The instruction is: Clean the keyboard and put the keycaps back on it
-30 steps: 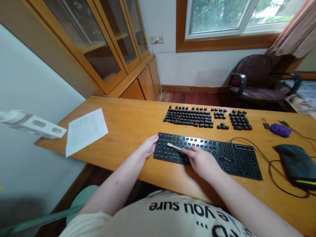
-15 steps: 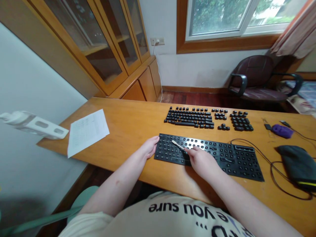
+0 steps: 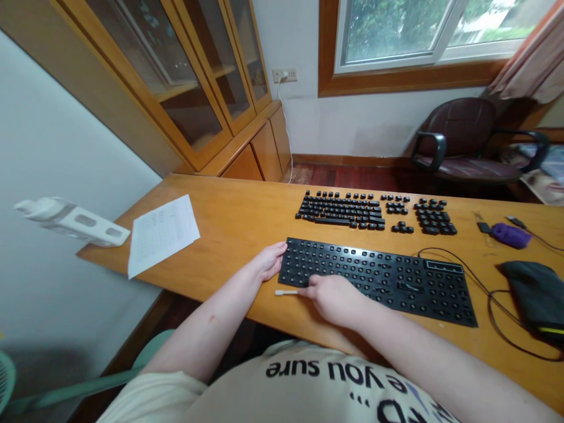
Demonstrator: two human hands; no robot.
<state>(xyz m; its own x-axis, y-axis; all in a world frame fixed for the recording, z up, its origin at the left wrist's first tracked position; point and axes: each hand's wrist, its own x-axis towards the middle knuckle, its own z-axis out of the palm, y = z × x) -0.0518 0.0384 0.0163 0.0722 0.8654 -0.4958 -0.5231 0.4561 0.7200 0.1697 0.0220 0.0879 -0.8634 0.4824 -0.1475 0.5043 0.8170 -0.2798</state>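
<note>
A black keyboard base (image 3: 374,276) without its keycaps lies on the desk in front of me. Its left end is in my left hand (image 3: 269,261), closed around the edge. My right hand (image 3: 332,298) is closed on a thin white toothbrush (image 3: 286,292), whose head points left, just off the keyboard's front edge and over the desk. Part of the keyboard's near edge is hidden by this hand. Behind the base, the loose black keycaps (image 3: 339,210) are laid out in keyboard order.
Printed paper sheets (image 3: 164,235) and a white bottle-shaped object (image 3: 83,223) are on the left. To the right lie a black cable (image 3: 489,305), a dark pouch (image 3: 533,294) and a purple item (image 3: 510,235). An armchair (image 3: 467,141) stands beyond the wooden desk (image 3: 229,217).
My right hand has moved left and toward me, taking the toothbrush from the keyboard's upper left rows to its front edge. My left hand keeps its hold on the keyboard.
</note>
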